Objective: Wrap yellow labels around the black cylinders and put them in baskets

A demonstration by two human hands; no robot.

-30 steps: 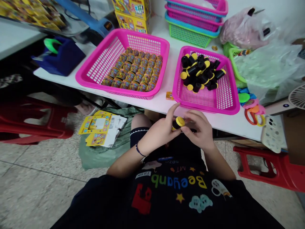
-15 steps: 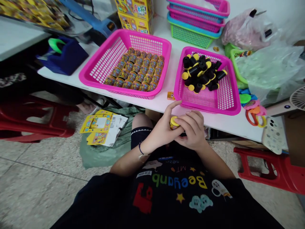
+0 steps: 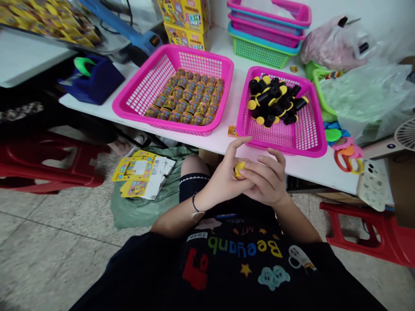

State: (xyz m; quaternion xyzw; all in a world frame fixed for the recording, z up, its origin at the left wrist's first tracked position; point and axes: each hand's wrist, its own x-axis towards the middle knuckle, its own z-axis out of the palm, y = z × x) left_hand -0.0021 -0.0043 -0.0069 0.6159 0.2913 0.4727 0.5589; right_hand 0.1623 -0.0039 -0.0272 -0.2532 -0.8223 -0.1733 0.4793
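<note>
Between my hands, in front of the table edge, is a small yellow-lidded container (image 3: 240,170). My left hand (image 3: 227,176) is wrapped round it, its index finger raised. From the other side my right hand (image 3: 267,178) presses its fingers against it. Beyond my hands, a pink basket (image 3: 281,149) holds a loose pile of black containers with yellow lids (image 3: 275,97). A larger pink basket (image 3: 136,93) to the left holds rows of labelled containers (image 3: 188,97). A small yellow sticker (image 3: 232,131) lies between the baskets.
A blue tape dispenser (image 3: 94,80) stands at the table's left end. Stacked baskets (image 3: 262,51) and yellow boxes (image 3: 186,38) stand at the back. On the right are plastic bags (image 3: 363,90), tape rolls (image 3: 346,160), a phone (image 3: 372,185) and a fan (image 3: 405,134). Red stools flank me.
Both hands have shifted slightly right and down in view with the container, which has turned a little. The right fingers have spread and lifted somewhat.
</note>
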